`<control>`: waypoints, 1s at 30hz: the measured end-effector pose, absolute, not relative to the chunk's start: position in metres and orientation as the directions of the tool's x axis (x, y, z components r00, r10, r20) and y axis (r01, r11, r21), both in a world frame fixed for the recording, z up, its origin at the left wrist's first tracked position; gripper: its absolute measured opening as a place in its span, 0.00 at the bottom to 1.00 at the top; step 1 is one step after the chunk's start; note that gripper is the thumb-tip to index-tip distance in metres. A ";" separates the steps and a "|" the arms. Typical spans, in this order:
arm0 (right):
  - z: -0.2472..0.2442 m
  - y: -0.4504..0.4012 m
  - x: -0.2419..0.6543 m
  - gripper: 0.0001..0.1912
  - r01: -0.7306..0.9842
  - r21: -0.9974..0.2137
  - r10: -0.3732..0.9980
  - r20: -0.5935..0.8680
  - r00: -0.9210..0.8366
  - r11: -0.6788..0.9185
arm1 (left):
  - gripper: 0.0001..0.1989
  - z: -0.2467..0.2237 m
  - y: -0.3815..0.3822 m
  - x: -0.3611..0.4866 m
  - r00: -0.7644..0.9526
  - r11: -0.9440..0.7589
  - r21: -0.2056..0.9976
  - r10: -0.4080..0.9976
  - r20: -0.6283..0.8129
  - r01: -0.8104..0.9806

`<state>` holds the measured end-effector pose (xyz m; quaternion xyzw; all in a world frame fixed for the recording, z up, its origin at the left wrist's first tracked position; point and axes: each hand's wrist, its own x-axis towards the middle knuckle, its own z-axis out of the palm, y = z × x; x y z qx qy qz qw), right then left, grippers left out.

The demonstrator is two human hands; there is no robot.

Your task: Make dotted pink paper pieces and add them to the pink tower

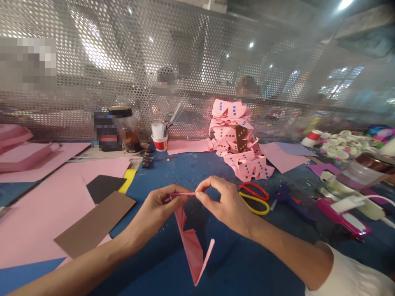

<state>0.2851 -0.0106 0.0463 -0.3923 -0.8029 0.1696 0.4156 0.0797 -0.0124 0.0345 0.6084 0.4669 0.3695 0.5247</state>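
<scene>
A folded pink paper strip (189,246) hangs in creased zigzag panels below my hands, over the blue tabletop (148,263). Its top edge runs level between them. My left hand (165,203) pinches that edge with thumb and fingers, and my right hand (220,201) pinches its right end. Just past my right hand lie scissors (254,199) with one red and one yellow handle loop. Farther back stands a tall stack of folded pink paper pieces (236,139), marked with small blue, brown and yellow squares.
To the left lie pink sheets (46,205), a brown card (95,224) and a black piece (106,188). A glass jar (129,133) and a cup (160,143) stand at the back. On the right are a blue glue gun (291,201), a magenta device (342,218) and a clear jar (364,172).
</scene>
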 end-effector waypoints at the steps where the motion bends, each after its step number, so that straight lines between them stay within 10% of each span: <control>1: 0.047 -0.011 0.285 0.04 0.485 -0.597 0.767 0.536 -0.353 0.640 | 0.15 0.036 -0.012 0.079 0.307 -0.007 0.987 0.951 -0.043 0.160; 30: 0.034 -0.014 0.280 0.04 0.479 -0.575 0.748 0.512 -0.422 0.663 | 0.10 0.023 -0.004 0.076 0.718 0.285 0.957 0.678 -0.157 -0.061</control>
